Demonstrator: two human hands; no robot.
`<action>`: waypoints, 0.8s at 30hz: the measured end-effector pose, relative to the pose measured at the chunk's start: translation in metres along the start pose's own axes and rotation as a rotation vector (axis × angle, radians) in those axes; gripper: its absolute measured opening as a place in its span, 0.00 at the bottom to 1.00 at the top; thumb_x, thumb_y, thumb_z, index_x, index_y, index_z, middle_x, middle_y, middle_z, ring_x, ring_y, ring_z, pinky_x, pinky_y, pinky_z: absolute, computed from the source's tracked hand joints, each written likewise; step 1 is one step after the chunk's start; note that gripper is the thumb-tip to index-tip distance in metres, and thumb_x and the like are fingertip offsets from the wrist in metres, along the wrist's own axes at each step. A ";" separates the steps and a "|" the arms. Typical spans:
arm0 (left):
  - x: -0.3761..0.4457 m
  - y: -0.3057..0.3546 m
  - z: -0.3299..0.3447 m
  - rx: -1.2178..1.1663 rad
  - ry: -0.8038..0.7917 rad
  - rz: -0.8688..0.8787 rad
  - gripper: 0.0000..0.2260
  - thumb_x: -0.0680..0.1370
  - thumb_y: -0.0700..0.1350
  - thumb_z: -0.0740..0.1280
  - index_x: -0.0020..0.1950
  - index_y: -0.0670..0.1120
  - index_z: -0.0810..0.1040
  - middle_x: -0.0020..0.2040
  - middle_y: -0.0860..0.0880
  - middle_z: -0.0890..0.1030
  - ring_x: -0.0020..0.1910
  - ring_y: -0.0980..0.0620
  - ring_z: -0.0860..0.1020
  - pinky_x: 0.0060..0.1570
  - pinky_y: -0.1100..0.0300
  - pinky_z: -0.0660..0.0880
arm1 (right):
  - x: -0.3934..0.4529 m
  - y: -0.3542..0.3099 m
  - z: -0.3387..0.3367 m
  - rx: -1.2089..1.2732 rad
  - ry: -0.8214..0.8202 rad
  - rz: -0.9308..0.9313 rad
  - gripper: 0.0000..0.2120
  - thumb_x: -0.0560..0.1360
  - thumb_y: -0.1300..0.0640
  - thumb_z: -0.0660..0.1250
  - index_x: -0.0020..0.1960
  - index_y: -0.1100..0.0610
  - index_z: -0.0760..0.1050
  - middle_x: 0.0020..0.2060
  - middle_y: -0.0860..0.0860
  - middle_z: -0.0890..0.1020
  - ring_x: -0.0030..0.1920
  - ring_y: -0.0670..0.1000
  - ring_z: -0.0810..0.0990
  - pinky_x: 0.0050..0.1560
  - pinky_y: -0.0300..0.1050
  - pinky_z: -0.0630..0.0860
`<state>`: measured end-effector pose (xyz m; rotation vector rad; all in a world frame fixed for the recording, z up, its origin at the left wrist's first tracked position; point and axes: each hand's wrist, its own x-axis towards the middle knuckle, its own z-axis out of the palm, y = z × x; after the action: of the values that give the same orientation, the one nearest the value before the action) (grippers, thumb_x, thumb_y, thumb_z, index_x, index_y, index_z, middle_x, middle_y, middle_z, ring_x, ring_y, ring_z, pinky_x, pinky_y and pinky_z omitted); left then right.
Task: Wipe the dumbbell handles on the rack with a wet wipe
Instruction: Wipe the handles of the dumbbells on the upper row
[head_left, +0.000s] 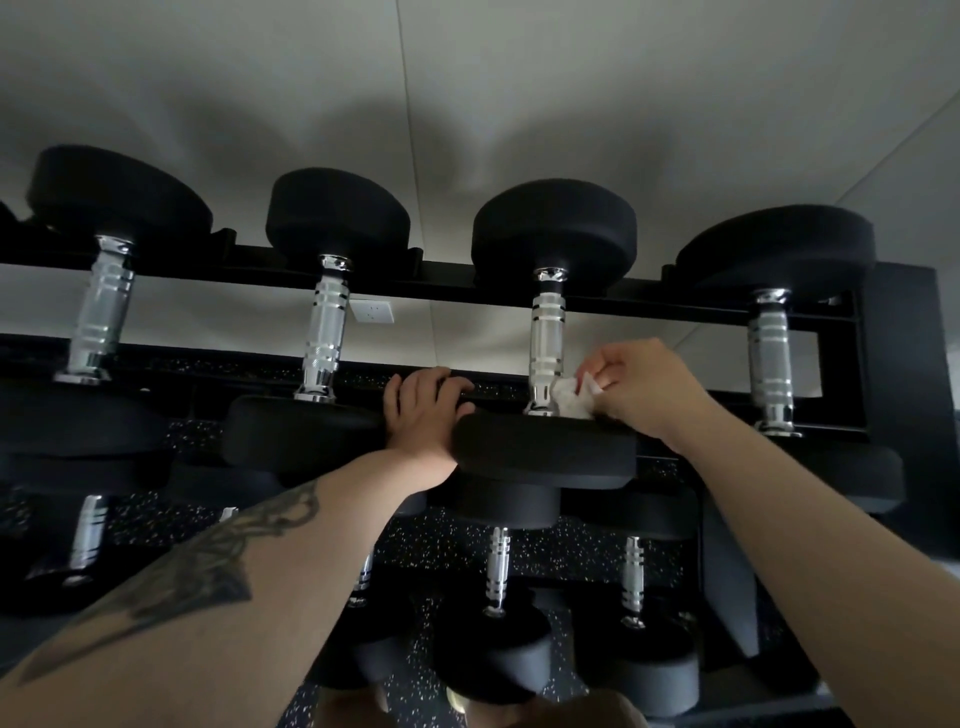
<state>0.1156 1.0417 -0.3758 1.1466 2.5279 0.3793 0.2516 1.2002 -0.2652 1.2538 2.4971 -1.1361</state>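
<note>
Now right hand (636, 387) pinches wipe (571, 397) (crumpled) beside handle (546, 340).

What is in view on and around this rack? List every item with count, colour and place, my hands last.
Top-row dumbbells: four, black heads with chrome handles, side by side on the upper rails.
Lower-row dumbbells: several, black with chrome handles, on the tier below; exact count unclear.
Rack: one, black, frame carrying both tiers.
Wet wipe: one, white, bunched at the near end of the third top-row handle from the left.
Wall socket: one, white, on the wall behind the rack.
Floor: black with light speckles, seen under the rack.
Left hand: rests between the second and third top-row dumbbells.
Right hand: pinches the wet wipe.
</note>
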 end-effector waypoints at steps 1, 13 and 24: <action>0.000 0.000 0.000 0.000 0.001 -0.004 0.15 0.83 0.50 0.51 0.69 0.55 0.64 0.72 0.51 0.59 0.74 0.50 0.50 0.70 0.55 0.33 | 0.003 0.000 0.001 0.001 -0.045 0.050 0.08 0.70 0.65 0.67 0.44 0.56 0.81 0.40 0.51 0.82 0.45 0.51 0.80 0.42 0.39 0.72; 0.000 0.001 0.002 0.011 0.026 -0.022 0.15 0.83 0.50 0.51 0.70 0.56 0.63 0.74 0.52 0.57 0.75 0.51 0.50 0.70 0.56 0.32 | -0.009 -0.005 -0.003 0.356 -0.099 0.254 0.03 0.73 0.65 0.67 0.44 0.60 0.80 0.39 0.53 0.81 0.42 0.49 0.77 0.42 0.41 0.70; 0.000 0.001 0.000 0.015 0.002 -0.021 0.16 0.83 0.50 0.50 0.70 0.55 0.63 0.75 0.51 0.56 0.76 0.51 0.49 0.72 0.54 0.34 | 0.028 -0.039 0.022 -0.416 0.497 -0.261 0.16 0.77 0.61 0.60 0.62 0.50 0.75 0.48 0.51 0.81 0.42 0.54 0.79 0.37 0.42 0.69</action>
<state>0.1166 1.0426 -0.3755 1.1243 2.5473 0.3565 0.2002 1.1889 -0.2698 1.2242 3.1066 -0.3102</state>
